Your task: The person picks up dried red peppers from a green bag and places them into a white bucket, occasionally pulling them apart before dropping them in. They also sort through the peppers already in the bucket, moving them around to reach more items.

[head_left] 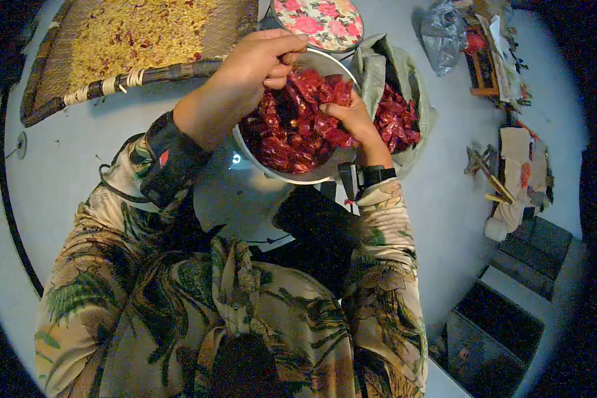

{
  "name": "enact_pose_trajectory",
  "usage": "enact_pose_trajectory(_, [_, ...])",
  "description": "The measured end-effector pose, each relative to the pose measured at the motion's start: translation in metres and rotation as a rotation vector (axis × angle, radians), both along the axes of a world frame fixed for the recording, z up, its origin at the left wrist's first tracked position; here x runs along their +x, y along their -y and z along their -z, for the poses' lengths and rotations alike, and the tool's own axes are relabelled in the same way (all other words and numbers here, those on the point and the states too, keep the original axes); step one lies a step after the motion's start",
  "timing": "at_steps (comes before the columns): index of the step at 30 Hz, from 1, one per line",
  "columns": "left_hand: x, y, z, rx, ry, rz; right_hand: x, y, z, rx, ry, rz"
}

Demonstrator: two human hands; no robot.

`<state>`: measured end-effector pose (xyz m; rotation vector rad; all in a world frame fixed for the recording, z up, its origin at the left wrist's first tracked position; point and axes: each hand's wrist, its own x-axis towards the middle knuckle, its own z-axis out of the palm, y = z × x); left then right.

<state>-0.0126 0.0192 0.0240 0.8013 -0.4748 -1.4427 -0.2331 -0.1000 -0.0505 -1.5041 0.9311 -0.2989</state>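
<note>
Dried red chillies (pixel 288 142) fill a wide pale bowl (pixel 249 151) in front of me. My left hand (pixel 268 58) is over the bowl's far left rim, its fingers curled closed with the thumb pressed against them. Whatever it pinches, if anything, is hidden. Inside the bowl's right side, my right hand (pixel 353 118) grips some of the chillies, its thumb on top and its other fingers mostly covered. More dried red chillies (pixel 397 119) lie in an open woven sack (pixel 418 136) just right of the bowl.
A woven tray (pixel 222 40) with yellow bits and some red pieces spread on it lies at the upper left. Behind the bowl stands a round flower-patterned stool or lid (pixel 328 23). A grey plastic bag (pixel 442 40) and wooden furniture (pixel 484 73) are at the right.
</note>
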Motion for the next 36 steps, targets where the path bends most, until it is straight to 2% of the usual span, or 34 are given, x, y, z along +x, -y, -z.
enact_pose_trajectory(7, [-0.005,0.001,0.002,0.005,-0.001,0.009,-0.007,-0.016,-0.046,0.286,0.105,0.134])
enact_pose_trajectory(19, [-0.010,-0.002,0.004,0.028,0.052,0.017,-0.015,-0.016,-0.043,0.430,0.223,0.169])
enact_pose_trajectory(22, [-0.011,-0.002,0.004,0.020,0.050,0.019,-0.015,-0.018,-0.043,0.513,0.263,0.264])
enact_pose_trajectory(25, [-0.011,-0.002,0.004,0.020,0.048,0.012,-0.014,-0.020,-0.044,0.512,0.316,0.360])
enact_pose_trajectory(31, [-0.011,-0.002,0.006,0.022,0.028,0.004,-0.023,0.000,-0.042,0.521,0.412,0.377])
enact_pose_trajectory(32, [-0.010,-0.001,0.007,0.015,0.019,0.012,-0.028,0.004,-0.041,0.471,0.432,0.460])
enact_pose_trajectory(36, [-0.011,-0.001,0.008,0.020,0.021,0.004,-0.057,0.020,-0.060,0.352,0.470,0.526])
